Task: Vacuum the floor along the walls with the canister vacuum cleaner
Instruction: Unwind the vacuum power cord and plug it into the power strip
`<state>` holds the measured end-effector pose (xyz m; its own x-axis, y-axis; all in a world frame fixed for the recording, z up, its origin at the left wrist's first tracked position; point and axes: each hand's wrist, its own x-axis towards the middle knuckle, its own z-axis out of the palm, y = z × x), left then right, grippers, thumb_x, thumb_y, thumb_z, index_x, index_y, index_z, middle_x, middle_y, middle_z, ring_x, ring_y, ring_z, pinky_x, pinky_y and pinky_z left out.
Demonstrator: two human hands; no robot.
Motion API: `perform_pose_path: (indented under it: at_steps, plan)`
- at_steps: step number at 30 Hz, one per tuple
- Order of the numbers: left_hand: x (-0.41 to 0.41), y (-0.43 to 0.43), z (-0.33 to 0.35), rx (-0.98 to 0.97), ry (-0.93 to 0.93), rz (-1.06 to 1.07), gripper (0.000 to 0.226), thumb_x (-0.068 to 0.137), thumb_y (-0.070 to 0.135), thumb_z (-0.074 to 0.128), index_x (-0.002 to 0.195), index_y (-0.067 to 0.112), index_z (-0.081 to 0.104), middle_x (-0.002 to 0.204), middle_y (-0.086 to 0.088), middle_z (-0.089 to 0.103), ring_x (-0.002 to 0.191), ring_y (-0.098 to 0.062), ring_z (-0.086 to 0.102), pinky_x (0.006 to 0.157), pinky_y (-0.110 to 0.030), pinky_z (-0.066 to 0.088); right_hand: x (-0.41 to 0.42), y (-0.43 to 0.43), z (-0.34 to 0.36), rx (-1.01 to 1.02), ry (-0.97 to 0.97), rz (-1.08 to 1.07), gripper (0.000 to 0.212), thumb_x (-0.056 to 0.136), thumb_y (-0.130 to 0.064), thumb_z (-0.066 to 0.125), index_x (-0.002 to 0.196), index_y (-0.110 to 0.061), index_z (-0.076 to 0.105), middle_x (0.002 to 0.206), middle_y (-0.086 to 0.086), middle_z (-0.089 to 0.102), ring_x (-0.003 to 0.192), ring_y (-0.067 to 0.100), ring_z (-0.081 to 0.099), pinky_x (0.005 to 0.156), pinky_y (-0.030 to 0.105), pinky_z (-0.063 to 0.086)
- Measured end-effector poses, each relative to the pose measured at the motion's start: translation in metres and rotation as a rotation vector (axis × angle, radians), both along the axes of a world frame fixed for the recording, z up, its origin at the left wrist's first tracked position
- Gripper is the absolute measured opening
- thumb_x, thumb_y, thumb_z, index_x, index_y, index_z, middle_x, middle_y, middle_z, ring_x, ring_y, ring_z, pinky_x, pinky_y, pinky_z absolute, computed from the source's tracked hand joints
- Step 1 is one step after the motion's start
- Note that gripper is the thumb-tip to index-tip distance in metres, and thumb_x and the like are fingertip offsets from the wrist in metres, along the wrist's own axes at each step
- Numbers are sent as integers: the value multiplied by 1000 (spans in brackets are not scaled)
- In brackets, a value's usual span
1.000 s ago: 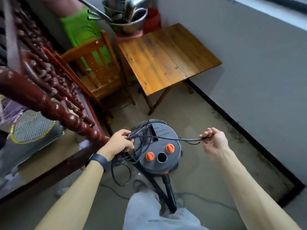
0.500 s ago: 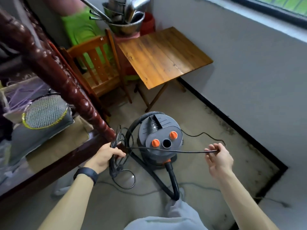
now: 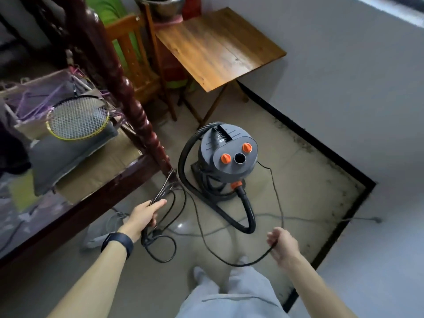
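- Badminton racket (image 3: 78,118), far left, lies flat on a grey cushion (image 3: 59,157) on top of the bed clutter.
- Dark red turned bed post (image 3: 128,97) slants down to the bed rail, ending just left of the vacuum.
- Left hand (image 3: 144,214), with a black wristband (image 3: 118,243), has its fingers wrapped round a bunch of loops of the black power cord (image 3: 166,188). Some loops stick up past the fingers, others hang below the hand to the floor.
- Wooden chair (image 3: 135,58) stands behind the post with green cloth behind it.
- Canister vacuum cleaner (image 3: 227,157) stands upright on the floor (image 3: 298,191), mid-frame, near the table legs and apart from both hands. It has a grey lid, two orange knobs and an open round port between them.
- Black hose (image 3: 249,210) leaves the orange fitting at the base, bends in a U on the floor and arcs up round the canister's left side.
- Folding wooden table (image 3: 218,44) stands behind the vacuum, against the wall.
- Right hand (image 3: 283,245), low and right, has loosely curled fingers round one strand of the cord (light hold, not a fist). That strand sags in a low curve toward the left hand's side.
- Black baseboard (image 3: 321,145) runs along the grey wall, with dirt on the floor beside it.
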<state>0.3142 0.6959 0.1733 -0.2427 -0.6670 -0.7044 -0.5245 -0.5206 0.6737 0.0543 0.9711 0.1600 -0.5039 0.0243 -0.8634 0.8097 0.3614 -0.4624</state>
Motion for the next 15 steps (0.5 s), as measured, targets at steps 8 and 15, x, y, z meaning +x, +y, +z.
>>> perform_pose_path:
  at_steps: [8,15]
  plan:
    - [65,45,-9,-64,-79,138,30,100,32,58,95,4,67,74,-10,60,57,-17,49,42,-19,39,81,4,-53,73,-139,518,23,99,-2,46,78,-10,51,56,4,58,47,17,59,41,15,28]
    - [107,92,-3,-64,-83,249,7,97,6,59,94,4,54,80,-18,64,54,-15,56,37,-13,39,80,60,-81,157,-180,470,24,99,-10,52,75,-11,52,65,8,56,56,18,53,47,20,31]
